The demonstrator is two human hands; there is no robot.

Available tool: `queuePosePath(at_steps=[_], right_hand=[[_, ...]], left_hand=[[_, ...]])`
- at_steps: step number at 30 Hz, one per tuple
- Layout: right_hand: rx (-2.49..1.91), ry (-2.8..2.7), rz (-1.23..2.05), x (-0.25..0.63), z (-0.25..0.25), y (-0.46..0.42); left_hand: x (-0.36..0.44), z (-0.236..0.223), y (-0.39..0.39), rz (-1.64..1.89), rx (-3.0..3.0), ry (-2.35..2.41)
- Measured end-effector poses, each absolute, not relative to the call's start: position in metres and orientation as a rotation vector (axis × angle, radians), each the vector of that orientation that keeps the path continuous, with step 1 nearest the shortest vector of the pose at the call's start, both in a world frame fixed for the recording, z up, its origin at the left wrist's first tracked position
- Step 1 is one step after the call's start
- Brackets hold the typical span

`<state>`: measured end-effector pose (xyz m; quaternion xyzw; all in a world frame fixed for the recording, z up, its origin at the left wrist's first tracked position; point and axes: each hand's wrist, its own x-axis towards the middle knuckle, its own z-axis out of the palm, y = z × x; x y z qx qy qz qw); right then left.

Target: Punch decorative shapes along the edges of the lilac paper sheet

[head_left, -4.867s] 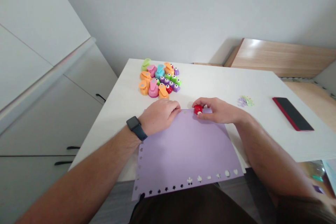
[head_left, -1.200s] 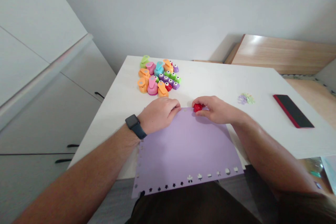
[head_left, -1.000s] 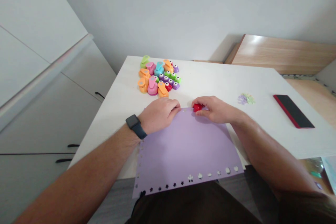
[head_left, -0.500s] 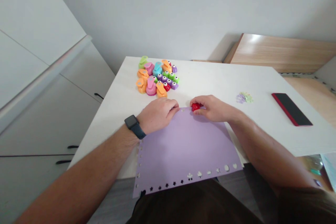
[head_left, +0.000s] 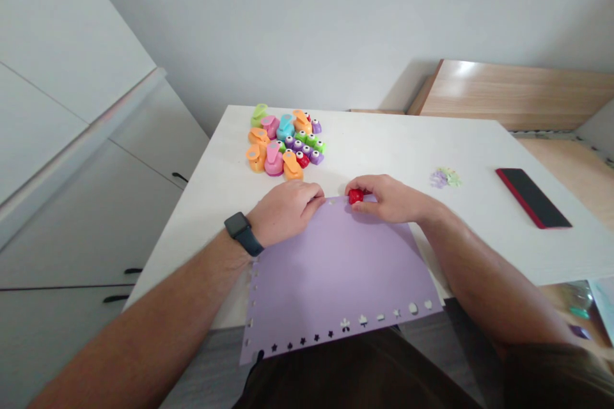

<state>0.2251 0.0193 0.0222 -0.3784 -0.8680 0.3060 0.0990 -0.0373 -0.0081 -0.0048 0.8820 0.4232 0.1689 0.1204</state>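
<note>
The right hand (head_left: 391, 199) is pinching a red craft punch (head_left: 355, 196) on the top edge of a lilac paper sheet (head_left: 336, 275), while the curled left hand (head_left: 285, 212) is pressing beside it, steadying the paper.

1. Orange, pink, purple and green craft punches (head_left: 274, 163) are being kept in a tight cluster on a white table (head_left: 384, 147).
2. Pale paper cut-outs (head_left: 445, 177) are being shown in a small heap.
3. A black phone with a red edge (head_left: 532, 198) is being seen nearby.
4. White cabinets (head_left: 86, 217) are being seen at left, with a wooden board (head_left: 503, 92) beyond the table.
</note>
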Motion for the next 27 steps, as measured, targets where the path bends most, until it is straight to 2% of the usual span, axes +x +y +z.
queuePosePath(at_steps=[27], right_hand=[[-1.092, -2.572, 0.944, 0.2291, 0.0262, 0.0188]], left_hand=[[-0.0385, -0.0075, -0.0072, 0.464, 2.533, 1.239]])
